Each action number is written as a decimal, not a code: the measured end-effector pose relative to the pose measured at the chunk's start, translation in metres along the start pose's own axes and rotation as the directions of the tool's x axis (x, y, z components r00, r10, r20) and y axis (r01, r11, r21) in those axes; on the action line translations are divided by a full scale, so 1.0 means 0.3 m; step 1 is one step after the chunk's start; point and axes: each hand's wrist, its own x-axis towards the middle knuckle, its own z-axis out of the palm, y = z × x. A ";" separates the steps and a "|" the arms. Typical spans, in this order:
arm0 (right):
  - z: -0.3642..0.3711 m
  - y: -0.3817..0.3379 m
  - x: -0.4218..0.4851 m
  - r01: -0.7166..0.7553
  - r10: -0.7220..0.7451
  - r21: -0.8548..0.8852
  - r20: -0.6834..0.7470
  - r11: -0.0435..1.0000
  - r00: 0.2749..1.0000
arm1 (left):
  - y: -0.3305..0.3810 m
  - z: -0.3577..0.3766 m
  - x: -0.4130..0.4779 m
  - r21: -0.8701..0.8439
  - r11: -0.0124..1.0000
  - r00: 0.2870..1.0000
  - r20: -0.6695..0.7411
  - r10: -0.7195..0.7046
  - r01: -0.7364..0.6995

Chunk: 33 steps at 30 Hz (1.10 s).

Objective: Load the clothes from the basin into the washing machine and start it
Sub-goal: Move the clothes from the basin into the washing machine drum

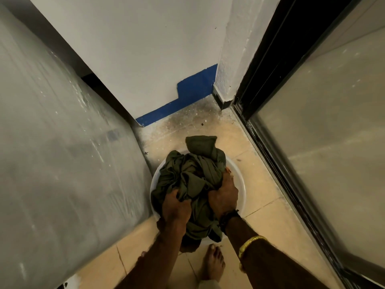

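At far L, a grey plastic-wrapped surface [62,142] is seen, w/ the white basin [240,184] set just beside it on the beige tiled floor [260,155]. The basin is filled by a bundle of olive-green clothes [193,174]. The bundle's long axis runs near-to-far, its peaked end pointed away toward the wall w/ the blue painted strip [187,97], its near end draped over the basin's near rim. The L hand [175,207] is clenched on the bundle's near-L part, fabric bunched under the curled fingers. The R hand [224,197] is clenched on the bundle's R side; the hands are kept apart, cloth between them. A dark band [228,219] and a gold bangle [250,243] are worn on the R forearm. A bare foot [212,261] is seen just below the basin. At far R, a black door frame [270,122] is seen
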 end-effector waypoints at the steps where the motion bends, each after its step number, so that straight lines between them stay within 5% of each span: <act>1: -0.003 -0.006 -0.018 0.010 -0.010 0.007 -0.011 1.000 1.000 | 0.002 -0.007 -0.013 -0.008 1.000 1.000 -0.008 0.006 -0.006; 24: -0.191 -0.316 -0.411 0.084 -0.071 0.054 -0.207 0.995 0.976 | 0.201 -0.336 -0.423 0.036 0.973 0.973 -0.010 0.229 -0.228; 33: -0.352 -0.564 -0.559 0.272 -0.247 0.020 -0.354 0.962 0.902 | 0.357 -0.475 -0.636 -0.029 0.957 0.957 -0.020 0.290 -0.290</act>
